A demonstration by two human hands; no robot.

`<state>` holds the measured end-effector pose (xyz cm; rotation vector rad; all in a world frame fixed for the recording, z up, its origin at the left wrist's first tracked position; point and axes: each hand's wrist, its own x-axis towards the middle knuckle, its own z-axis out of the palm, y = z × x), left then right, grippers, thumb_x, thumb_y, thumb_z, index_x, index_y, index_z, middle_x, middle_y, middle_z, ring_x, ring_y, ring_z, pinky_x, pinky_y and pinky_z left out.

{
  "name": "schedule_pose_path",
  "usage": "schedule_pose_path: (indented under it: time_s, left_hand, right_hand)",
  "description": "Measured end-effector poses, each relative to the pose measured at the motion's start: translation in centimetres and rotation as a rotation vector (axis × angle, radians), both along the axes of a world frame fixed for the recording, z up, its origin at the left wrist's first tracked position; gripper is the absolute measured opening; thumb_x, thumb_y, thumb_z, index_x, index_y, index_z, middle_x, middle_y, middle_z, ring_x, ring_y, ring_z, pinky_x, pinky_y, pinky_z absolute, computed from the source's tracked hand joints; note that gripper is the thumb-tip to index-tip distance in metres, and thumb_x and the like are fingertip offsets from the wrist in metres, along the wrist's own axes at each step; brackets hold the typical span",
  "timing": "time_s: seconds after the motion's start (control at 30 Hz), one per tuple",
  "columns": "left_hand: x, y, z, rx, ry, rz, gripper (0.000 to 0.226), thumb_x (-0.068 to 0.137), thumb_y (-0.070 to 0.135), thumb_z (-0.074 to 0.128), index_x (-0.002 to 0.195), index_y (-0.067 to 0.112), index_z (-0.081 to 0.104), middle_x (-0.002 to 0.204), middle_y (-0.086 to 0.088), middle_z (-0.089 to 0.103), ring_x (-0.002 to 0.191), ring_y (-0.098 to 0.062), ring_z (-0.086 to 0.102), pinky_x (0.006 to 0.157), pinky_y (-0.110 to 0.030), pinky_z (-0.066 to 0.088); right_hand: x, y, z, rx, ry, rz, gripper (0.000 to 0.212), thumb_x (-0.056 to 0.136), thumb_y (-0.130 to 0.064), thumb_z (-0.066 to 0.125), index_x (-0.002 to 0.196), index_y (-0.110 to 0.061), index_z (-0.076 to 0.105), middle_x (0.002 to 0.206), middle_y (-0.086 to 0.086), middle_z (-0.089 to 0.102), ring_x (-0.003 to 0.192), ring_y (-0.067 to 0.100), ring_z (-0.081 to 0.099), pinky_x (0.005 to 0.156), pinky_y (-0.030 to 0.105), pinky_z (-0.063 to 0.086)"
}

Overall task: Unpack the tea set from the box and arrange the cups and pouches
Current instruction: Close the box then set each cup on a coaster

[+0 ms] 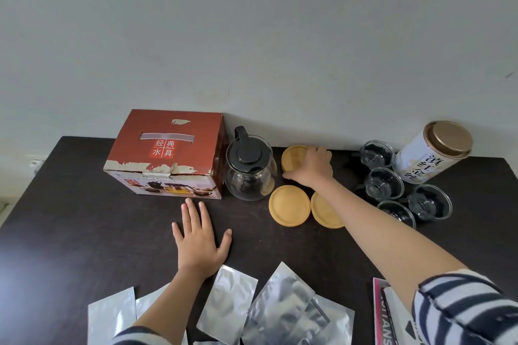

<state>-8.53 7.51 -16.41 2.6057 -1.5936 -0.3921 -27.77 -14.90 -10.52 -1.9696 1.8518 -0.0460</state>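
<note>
- head view looks down on a dark table [84, 232] set against a pale wall.
- your left hand [200, 241] lies flat on the table, fingers straight and spread, holding nothing, just in front of the box.
- your right hand [311, 166] reaches across to the far wooden coaster [293, 158]; its fingers curl over the coaster's right side and the thumb sits at its near edge, so it grips that coaster.
- two more wooden coasters lie nearer you, side by side and almost touching: one on the left [289, 206], one on the right [326, 211] partly hidden under your right forearm.
- the red box [168, 154] stands at the back of the table, closed on top, with its paper torn along the front edge.
- a glass teapot [251, 168] with a black lid and handle stands just to the right of the box, touching or nearly touching it; you cannot tell which.
- four glass cups sit in a cluster to the right of the coasters: far [377, 154], middle [383, 183], near [396, 214], and right [429, 202].
- a white tea tin [431, 152] with a gold lid stands beside the far cup, by the wall.
- silver foil pouches [283, 308] lie scattered and overlapping at the near edge, around your left forearm.
- a printed packet [388, 314] lies at the near right, partly under your striped sleeve [465, 308].
</note>
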Motion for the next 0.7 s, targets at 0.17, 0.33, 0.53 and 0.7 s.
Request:
schedule_pose_path:
  time_s: [0.17, 0.33, 0.53, 0.7]
  left_hand:
    - [0.1, -0.1, 0.0, 0.009, 0.003, 0.000, 0.097, 0.078, 0.069, 0.014, 0.151, 0.006, 0.005, 0.158, -0.016, -0.007, 0.145, -0.030, -0.014, 0.113, -0.058, 0.005]
    - [0.1, -0.1, 0.1, 0.012, 0.000, 0.000, 0.097, 0.078, 0.070, 0.012, 0.151, 0.007, 0.004, 0.158, -0.015, -0.009, 0.145, -0.029, -0.016, 0.113, -0.058, 0.005]
    - [0.1, -0.2, 0.1, 0.023, -0.010, -0.004, 0.098, 0.077, 0.070, 0.010, 0.151, 0.008, 0.002, 0.159, -0.015, -0.010, 0.145, -0.029, -0.016, 0.113, -0.057, 0.005]
    - [0.1, -0.1, 0.0, 0.016, -0.010, -0.004, 0.097, 0.077, 0.070, 0.011, 0.151, 0.007, 0.004, 0.159, -0.015, -0.008, 0.145, -0.029, -0.014, 0.113, -0.058, 0.006]
  right_hand:
    - [0.2, -0.4, 0.2, 0.014, -0.067, 0.098, 0.107, 0.054, -0.056, 0.086, 0.137, -0.008, 0.037, 0.137, 0.012, 0.039, 0.129, 0.031, 0.035, 0.089, 0.042, 0.048]
    - [-1.6, -0.9, 1.0, 0.012, -0.167, 0.131, 0.108, 0.050, -0.051, 0.089, 0.137, -0.014, 0.038, 0.137, 0.008, 0.042, 0.127, 0.029, 0.041, 0.094, 0.043, 0.048]
    - [-5.5, -1.6, 2.8, 0.060, -0.067, 0.272, 0.109, 0.061, -0.028, 0.083, 0.148, -0.029, 0.018, 0.138, 0.014, 0.030, 0.128, 0.033, 0.035, 0.091, 0.042, 0.048]
    - [-7.0, -2.1, 3.1, 0.087, 0.156, 0.310, 0.103, 0.063, -0.023, 0.078, 0.148, -0.028, 0.021, 0.137, 0.015, 0.025, 0.129, 0.035, 0.031, 0.084, 0.040, 0.050]
